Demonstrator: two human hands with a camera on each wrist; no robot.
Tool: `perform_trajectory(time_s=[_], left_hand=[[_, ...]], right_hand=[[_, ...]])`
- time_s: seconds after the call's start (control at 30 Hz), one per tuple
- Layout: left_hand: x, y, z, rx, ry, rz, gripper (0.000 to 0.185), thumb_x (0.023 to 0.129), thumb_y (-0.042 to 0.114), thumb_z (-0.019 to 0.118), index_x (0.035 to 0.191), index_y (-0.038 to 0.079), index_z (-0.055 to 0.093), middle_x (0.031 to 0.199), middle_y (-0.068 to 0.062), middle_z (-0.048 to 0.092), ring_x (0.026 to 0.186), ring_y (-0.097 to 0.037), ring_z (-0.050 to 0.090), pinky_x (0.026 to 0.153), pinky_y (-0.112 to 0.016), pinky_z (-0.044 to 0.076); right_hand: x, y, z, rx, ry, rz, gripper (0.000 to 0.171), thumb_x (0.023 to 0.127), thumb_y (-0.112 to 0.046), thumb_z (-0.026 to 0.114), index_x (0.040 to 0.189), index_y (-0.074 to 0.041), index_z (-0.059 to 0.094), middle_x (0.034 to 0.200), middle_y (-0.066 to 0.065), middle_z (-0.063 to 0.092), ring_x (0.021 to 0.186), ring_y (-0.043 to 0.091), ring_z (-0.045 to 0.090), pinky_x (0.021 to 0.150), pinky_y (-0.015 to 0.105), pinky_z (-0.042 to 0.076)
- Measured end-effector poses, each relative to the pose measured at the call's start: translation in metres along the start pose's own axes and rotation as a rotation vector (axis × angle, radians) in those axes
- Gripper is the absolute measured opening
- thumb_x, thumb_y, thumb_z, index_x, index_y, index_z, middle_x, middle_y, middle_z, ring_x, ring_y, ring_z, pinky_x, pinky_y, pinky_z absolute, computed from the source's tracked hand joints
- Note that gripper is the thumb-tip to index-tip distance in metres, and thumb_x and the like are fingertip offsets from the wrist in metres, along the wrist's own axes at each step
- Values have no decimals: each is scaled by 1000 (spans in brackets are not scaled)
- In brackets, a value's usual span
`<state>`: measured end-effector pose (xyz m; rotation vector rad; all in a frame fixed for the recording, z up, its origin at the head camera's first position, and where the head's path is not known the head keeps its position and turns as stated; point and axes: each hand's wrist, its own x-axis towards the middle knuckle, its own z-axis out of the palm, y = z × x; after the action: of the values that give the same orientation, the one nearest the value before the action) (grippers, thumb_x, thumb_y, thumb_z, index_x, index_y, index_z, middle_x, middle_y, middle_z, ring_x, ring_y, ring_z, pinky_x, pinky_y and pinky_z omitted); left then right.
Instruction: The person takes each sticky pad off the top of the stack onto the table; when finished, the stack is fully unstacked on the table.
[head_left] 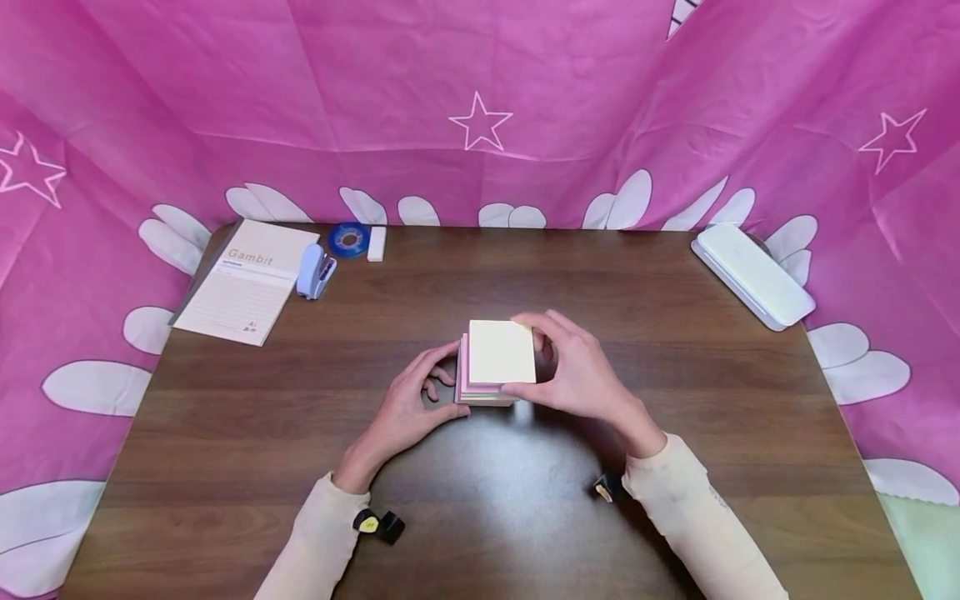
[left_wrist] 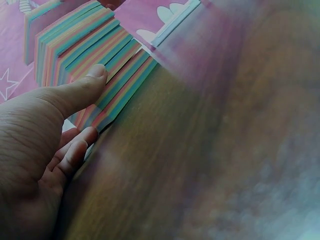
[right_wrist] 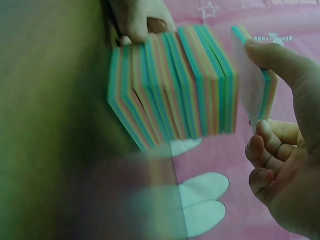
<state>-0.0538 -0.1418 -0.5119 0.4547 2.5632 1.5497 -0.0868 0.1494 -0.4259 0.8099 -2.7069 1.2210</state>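
Sleeves: long, cream-coloured, close-fitting, reaching to both wrists; soft folds along the forearms.
Left wrist device (head_left: 378, 524): small black unit strapped at the cuff, with a round yellow mark on its face.
Right wrist device (head_left: 606, 487): small black unit at the cuff, with a yellowish patch on one side.
Left hand (head_left: 405, 408): bare, no rings or glove; short, plain nails.
Right hand (head_left: 577, 367): bare, no rings or glove.
Fingers (left_wrist: 75, 152): unpainted nails, trimmed short, seen close in the wrist views.
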Motion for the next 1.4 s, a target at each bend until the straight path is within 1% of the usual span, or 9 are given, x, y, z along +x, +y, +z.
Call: perform_trajectory(time_s=[0.17,0.3,0.47,0.6,0.77,0.9,1.0,1.17,1.4], left_hand=[[0,0,0,5,5,0,95,84,14,100,166,24,51,147,-1,61,109,-16,67,82,-27,54],[0,0,0,13,-1,-23,95,85,16,100,166,25,50,149,0,60,110,-16,66,83,-27,53],[0,0,0,11,2,-14,95,85,16,100,166,25,51,148,-1,60,110,-16,66,83,-27,53],[0,0,0,11,8,2,95,85,16,100,166,24,51,147,-2,61,109,-16,67,82,-27,53],[-2,-1,2,13,-4,-13,96,85,18,100,167,26,50,148,-1,60,110,-16,66,83,-27,53],[-3,0,2,8,-8,-20,96,85,19,100,167,25,50,149,-2,59,111,-16,66,84,-28,54],[-3,-1,1,10,0,-15,96,85,19,100,166,25,50,148,-2,60,110,-16,66,83,-28,54],[-3,0,0,13,6,0,96,85,19,101,166,24,50,148,-3,60,109,-16,66,82,-27,54],[-2,0,0,13,-7,-5,96,85,18,100,167,27,50,149,-1,60,110,-15,67,83,-27,54]], right_hand=[[15,17,-13,32,53,24,85,70,-32,107,143,-12,68,98,1,59,89,17,55,71,32,43],[28,41,-16,41,102,47,83,71,-27,107,143,-10,69,100,4,59,92,19,55,74,32,43],[43,73,-22,42,125,101,83,72,-22,106,143,-6,68,101,10,60,95,23,55,80,35,43],[53,102,-25,-24,70,167,81,76,-26,105,144,-4,66,102,12,59,95,26,56,80,37,43],[60,130,-24,-135,-41,248,83,82,-32,101,148,-1,62,107,14,59,98,29,56,84,42,44],[63,141,-20,-151,-99,281,91,86,-31,98,158,2,53,115,18,59,104,32,55,91,47,46],[67,144,-18,-135,-92,294,95,87,-28,97,161,5,48,115,19,58,105,34,55,95,49,46],[72,146,-20,-120,-68,321,91,86,-30,97,157,5,52,113,17,59,105,33,54,98,50,45],[83,158,-32,-160,-70,346,88,90,-28,95,159,4,51,116,23,60,106,38,55,98,52,46]])
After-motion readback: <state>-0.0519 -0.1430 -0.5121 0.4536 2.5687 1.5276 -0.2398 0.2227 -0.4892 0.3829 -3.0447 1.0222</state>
